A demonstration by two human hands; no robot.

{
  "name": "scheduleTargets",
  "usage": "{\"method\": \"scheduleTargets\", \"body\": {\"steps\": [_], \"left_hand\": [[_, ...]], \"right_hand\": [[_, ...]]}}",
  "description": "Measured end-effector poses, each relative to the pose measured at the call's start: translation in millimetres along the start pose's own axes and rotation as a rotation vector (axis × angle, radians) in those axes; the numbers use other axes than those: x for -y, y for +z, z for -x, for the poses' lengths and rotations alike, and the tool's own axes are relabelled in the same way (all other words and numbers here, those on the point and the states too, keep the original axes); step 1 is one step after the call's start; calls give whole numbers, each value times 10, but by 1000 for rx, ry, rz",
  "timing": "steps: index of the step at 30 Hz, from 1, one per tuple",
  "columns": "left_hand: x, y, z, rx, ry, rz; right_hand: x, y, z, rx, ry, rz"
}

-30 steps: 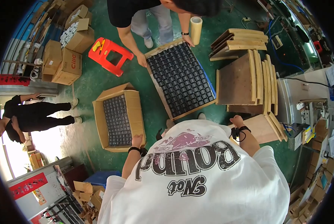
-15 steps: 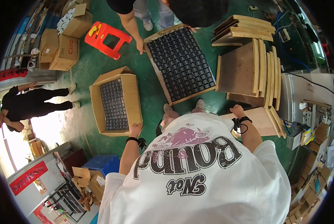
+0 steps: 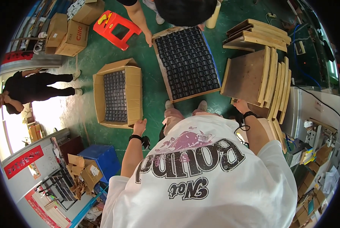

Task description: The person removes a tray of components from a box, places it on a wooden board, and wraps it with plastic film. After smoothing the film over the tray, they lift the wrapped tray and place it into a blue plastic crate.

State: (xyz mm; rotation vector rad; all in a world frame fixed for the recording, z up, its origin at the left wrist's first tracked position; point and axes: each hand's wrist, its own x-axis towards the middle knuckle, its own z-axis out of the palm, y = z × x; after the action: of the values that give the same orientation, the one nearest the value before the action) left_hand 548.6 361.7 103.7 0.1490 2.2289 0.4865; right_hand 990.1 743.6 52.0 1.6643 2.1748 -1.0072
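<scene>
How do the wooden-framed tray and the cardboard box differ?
The wooden-framed tray is shallow; the open cardboard box has high walls. The tray looks larger, the box smaller. The tray lies slanted in view; the box sits nearly straight. Both hold black pieces in rows.

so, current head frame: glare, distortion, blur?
Head view: daylight burns out the left-hand opening and glares off the green floor nearby; head view: dark circular vignette, with the stacked pale-edged wooden boards looking bowed; head view: central grid of glossy black parts fairly sharp, no obvious motion blur.
</scene>
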Motion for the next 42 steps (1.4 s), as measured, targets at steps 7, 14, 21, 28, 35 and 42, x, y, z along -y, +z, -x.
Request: {"method": "scheduleTargets", "body": {"steps": [7,14,21,28,35,42], "left_hand": [[-156,-26,25,60,-45,-65],[378,-887,-889,-92,661,-527],[-1555,-740,-647,-111,459,-175],[-2527,-33,150,89,461,409],[-3189,-81,202,137,627,346],[-3837,-634,197,-46,933,180]], "right_hand": [[50,-138,-54,32,-75,127],[-30,-197,-44,58,-115,123],[-403,-169,25,39,-70,194],[295,-476,48,166,190,-115],[636,-699,-622,-22,-244,-54],[1984,-1710,-966,-171,-538,-231]]}}
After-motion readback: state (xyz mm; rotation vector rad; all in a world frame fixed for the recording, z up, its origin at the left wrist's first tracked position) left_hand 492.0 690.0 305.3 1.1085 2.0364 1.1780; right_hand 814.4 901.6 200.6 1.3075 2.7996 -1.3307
